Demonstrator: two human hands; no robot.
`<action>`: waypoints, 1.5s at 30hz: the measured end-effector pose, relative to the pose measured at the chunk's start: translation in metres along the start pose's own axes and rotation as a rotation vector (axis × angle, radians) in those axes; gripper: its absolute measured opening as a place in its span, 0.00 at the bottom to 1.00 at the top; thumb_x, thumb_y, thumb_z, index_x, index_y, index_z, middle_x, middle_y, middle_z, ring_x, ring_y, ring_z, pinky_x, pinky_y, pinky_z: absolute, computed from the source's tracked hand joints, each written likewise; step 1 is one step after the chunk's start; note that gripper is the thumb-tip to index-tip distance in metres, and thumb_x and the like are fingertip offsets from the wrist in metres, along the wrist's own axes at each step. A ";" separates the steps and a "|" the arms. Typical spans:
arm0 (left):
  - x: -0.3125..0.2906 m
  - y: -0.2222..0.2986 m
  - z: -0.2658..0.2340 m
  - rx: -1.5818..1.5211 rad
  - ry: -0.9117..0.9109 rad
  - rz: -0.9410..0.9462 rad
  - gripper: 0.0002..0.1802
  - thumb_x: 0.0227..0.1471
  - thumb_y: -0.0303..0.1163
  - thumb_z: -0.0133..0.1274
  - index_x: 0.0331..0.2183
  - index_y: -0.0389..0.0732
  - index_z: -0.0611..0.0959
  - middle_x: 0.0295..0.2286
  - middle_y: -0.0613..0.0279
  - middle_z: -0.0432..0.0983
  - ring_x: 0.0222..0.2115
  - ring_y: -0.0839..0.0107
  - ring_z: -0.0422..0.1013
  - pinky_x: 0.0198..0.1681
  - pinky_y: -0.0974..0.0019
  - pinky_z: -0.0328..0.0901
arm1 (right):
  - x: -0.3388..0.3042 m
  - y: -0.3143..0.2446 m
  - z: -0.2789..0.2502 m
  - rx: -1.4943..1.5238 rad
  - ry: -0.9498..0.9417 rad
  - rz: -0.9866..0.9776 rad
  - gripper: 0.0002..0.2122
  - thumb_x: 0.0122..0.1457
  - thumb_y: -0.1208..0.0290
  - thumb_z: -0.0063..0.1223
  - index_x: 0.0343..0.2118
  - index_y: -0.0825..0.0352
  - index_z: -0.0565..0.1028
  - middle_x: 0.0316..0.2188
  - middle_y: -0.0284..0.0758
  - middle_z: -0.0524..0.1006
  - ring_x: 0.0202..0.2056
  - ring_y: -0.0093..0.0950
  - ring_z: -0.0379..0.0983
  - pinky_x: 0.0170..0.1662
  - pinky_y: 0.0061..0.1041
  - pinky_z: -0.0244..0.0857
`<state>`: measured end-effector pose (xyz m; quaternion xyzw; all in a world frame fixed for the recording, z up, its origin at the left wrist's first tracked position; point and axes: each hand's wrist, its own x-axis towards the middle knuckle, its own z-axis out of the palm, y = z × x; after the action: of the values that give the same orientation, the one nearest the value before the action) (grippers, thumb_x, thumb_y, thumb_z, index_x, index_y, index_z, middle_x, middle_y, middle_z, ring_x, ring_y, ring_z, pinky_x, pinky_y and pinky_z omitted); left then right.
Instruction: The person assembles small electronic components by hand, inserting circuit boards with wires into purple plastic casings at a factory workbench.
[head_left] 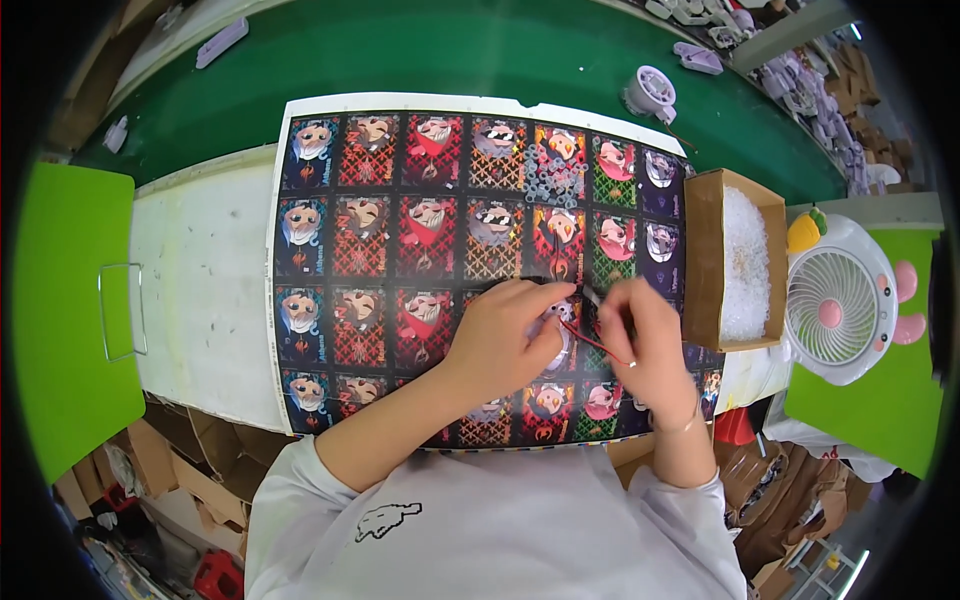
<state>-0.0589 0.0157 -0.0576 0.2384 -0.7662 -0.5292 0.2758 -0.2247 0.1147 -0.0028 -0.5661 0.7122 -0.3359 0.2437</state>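
Note:
My left hand (520, 335) is closed around a small pale round part (563, 348), most of it hidden under the fingers. A thin red and black wire (597, 346) runs from that part toward the right, ending in a small white connector (631, 365) below my right hand. Close beside it, my right hand (640, 325) is pinched shut. A short greyish piece (592, 297) shows at its fingertips, too small to name. Both hands are over a dark sheet printed with rows of cartoon cards (365, 240). Farther out on the sheet lies a pile of small clear rings (553, 180).
To the right stands a cardboard box (704, 260) filled with small clear plastic pieces (745, 265), with a white fan (832, 312) beside it. Beyond the sheet runs a green belt (420, 60) carrying a pale round housing (650, 92) and lilac parts (697, 58).

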 end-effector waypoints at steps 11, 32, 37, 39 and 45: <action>0.000 -0.001 0.002 0.033 0.048 0.060 0.20 0.44 0.19 0.51 0.43 0.37 0.81 0.28 0.51 0.77 0.29 0.57 0.74 0.31 0.61 0.67 | -0.022 -0.023 0.033 0.064 0.137 0.001 0.06 0.54 0.84 0.52 0.35 0.71 0.71 0.25 0.43 0.72 0.24 0.41 0.72 0.27 0.34 0.66; 0.000 0.003 0.001 0.125 0.012 0.032 0.20 0.47 0.21 0.48 0.45 0.38 0.82 0.25 0.49 0.77 0.25 0.57 0.74 0.30 0.60 0.67 | 0.033 -0.033 -0.019 -0.421 -0.290 -0.278 0.03 0.47 0.78 0.53 0.25 0.69 0.78 0.25 0.39 0.77 0.26 0.40 0.74 0.30 0.35 0.70; -0.001 0.002 0.000 0.086 0.009 0.056 0.20 0.48 0.21 0.47 0.44 0.38 0.82 0.23 0.51 0.74 0.24 0.59 0.73 0.29 0.61 0.66 | 0.038 -0.032 -0.022 -0.398 -0.302 -0.299 0.04 0.47 0.75 0.51 0.20 0.67 0.76 0.22 0.39 0.75 0.25 0.41 0.74 0.28 0.38 0.69; 0.000 0.005 -0.003 0.083 -0.026 0.031 0.19 0.48 0.22 0.48 0.44 0.36 0.82 0.25 0.50 0.76 0.26 0.56 0.74 0.31 0.59 0.68 | 0.042 -0.032 -0.025 -0.401 -0.353 -0.285 0.04 0.45 0.75 0.53 0.21 0.68 0.78 0.23 0.38 0.77 0.26 0.39 0.75 0.30 0.36 0.69; 0.001 0.008 -0.006 0.064 -0.064 -0.004 0.18 0.49 0.23 0.49 0.44 0.34 0.81 0.27 0.50 0.77 0.29 0.54 0.74 0.34 0.57 0.69 | 0.041 -0.022 -0.029 -0.253 -0.336 -0.229 0.04 0.48 0.77 0.52 0.26 0.68 0.78 0.25 0.42 0.77 0.29 0.43 0.75 0.33 0.38 0.69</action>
<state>-0.0562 0.0138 -0.0483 0.2317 -0.7905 -0.5125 0.2425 -0.2414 0.0780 0.0346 -0.7173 0.6291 -0.1705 0.2463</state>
